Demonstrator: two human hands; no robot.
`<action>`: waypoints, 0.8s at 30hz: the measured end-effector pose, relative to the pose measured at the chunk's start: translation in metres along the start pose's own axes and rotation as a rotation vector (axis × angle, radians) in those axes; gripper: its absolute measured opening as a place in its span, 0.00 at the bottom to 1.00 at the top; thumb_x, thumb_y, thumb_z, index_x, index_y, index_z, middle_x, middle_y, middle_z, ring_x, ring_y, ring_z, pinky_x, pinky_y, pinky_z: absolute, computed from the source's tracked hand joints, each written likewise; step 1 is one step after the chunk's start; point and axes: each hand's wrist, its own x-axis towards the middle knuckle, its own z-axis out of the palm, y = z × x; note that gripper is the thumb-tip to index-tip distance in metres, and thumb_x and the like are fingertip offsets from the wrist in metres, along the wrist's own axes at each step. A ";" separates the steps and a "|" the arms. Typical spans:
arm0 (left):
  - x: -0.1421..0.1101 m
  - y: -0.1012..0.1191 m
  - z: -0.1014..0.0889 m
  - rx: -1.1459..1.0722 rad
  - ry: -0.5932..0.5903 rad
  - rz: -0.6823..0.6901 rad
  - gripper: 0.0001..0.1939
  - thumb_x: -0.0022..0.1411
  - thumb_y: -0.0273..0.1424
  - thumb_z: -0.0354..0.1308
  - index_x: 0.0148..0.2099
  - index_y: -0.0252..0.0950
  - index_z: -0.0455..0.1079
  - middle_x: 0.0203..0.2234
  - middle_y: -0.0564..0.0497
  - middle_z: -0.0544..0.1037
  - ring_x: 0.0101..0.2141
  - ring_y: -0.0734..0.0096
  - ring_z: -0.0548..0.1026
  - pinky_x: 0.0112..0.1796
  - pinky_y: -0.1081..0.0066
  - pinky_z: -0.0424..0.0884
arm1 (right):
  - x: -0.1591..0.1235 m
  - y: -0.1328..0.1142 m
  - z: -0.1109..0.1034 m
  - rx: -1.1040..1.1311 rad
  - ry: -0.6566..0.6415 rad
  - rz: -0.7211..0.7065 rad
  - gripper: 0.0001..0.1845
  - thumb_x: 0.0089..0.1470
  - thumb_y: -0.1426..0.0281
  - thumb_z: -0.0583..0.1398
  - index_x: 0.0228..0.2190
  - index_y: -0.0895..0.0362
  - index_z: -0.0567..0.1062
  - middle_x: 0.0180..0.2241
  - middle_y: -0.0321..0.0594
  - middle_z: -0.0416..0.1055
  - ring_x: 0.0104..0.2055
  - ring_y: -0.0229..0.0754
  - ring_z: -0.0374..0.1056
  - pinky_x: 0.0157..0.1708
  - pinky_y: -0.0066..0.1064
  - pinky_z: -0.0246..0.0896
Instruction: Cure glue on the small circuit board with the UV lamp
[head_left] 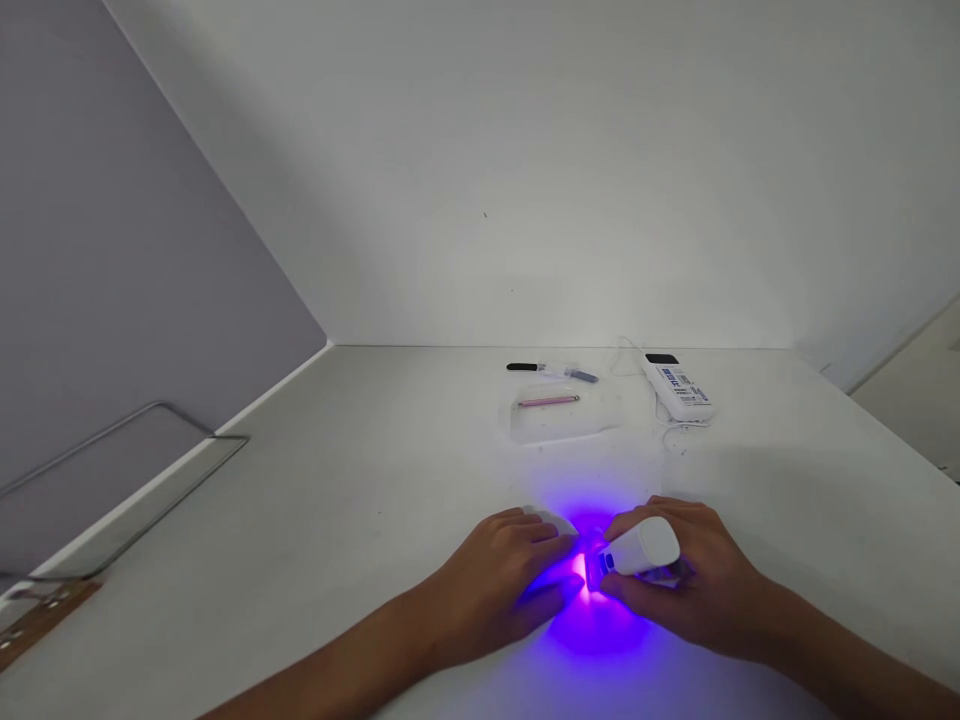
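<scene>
A small white handheld UV lamp [651,545] is gripped in my right hand [701,575], its blue-violet head pointing left and down close to the table. My left hand [502,570] lies just left of the lamp. Its thumb and forefinger reach into the bright violet glow and come together around a spot lost in the glare, so what they hold there cannot be made out. Something pale [551,518] shows behind the left fingers, partly covered by them. Violet light spreads over the white tabletop [337,520] around both hands.
Farther back lie a pink metal stick [549,401] on a clear sheet [517,428], a black-handled tool [522,367] and a bluish-grey piece [581,375]. A white power bank [681,390] with a cable is at the back right. A metal wire frame [172,510] stands left.
</scene>
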 end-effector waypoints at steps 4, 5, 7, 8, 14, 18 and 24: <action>0.000 0.001 0.001 0.016 0.009 0.001 0.08 0.74 0.32 0.51 0.43 0.38 0.71 0.30 0.52 0.79 0.29 0.64 0.76 0.34 0.66 0.67 | 0.001 0.000 0.000 -0.023 0.033 -0.052 0.17 0.66 0.55 0.60 0.35 0.54 0.78 0.27 0.37 0.79 0.26 0.37 0.73 0.29 0.29 0.68; 0.000 0.001 0.001 0.019 0.011 0.001 0.08 0.74 0.32 0.51 0.43 0.38 0.71 0.29 0.52 0.79 0.28 0.64 0.75 0.34 0.66 0.67 | 0.001 0.000 0.000 -0.027 0.035 -0.058 0.16 0.66 0.55 0.60 0.35 0.54 0.78 0.27 0.37 0.79 0.26 0.37 0.73 0.29 0.29 0.68; -0.001 0.001 0.002 0.021 0.011 -0.001 0.09 0.73 0.32 0.52 0.42 0.37 0.71 0.29 0.52 0.78 0.28 0.64 0.75 0.34 0.66 0.66 | 0.001 0.000 0.000 -0.021 0.031 -0.043 0.16 0.66 0.55 0.60 0.35 0.54 0.78 0.29 0.37 0.80 0.26 0.37 0.73 0.28 0.29 0.68; -0.001 0.001 0.002 0.021 0.010 0.000 0.09 0.73 0.32 0.52 0.41 0.37 0.71 0.29 0.52 0.78 0.27 0.65 0.75 0.33 0.67 0.66 | 0.000 -0.001 0.000 -0.016 0.022 -0.032 0.16 0.66 0.55 0.60 0.34 0.54 0.78 0.29 0.37 0.80 0.26 0.37 0.73 0.28 0.28 0.68; 0.001 0.001 0.001 0.031 -0.003 -0.004 0.08 0.73 0.31 0.52 0.42 0.37 0.71 0.29 0.52 0.78 0.27 0.65 0.74 0.34 0.66 0.66 | 0.001 -0.001 0.000 -0.081 0.053 -0.098 0.17 0.67 0.56 0.59 0.32 0.54 0.77 0.28 0.37 0.80 0.26 0.37 0.74 0.31 0.29 0.68; 0.002 0.001 -0.001 0.024 -0.001 -0.001 0.07 0.73 0.31 0.51 0.42 0.38 0.70 0.29 0.52 0.79 0.28 0.64 0.75 0.34 0.66 0.67 | 0.003 -0.002 -0.002 -0.105 0.063 -0.137 0.16 0.67 0.56 0.59 0.34 0.54 0.77 0.28 0.35 0.81 0.24 0.36 0.74 0.30 0.28 0.67; 0.001 0.001 -0.001 0.030 0.006 0.007 0.08 0.74 0.33 0.50 0.43 0.38 0.70 0.29 0.51 0.79 0.28 0.64 0.76 0.34 0.66 0.66 | 0.002 -0.003 -0.001 -0.095 0.065 -0.139 0.16 0.67 0.57 0.59 0.34 0.54 0.77 0.28 0.37 0.82 0.26 0.38 0.76 0.30 0.29 0.68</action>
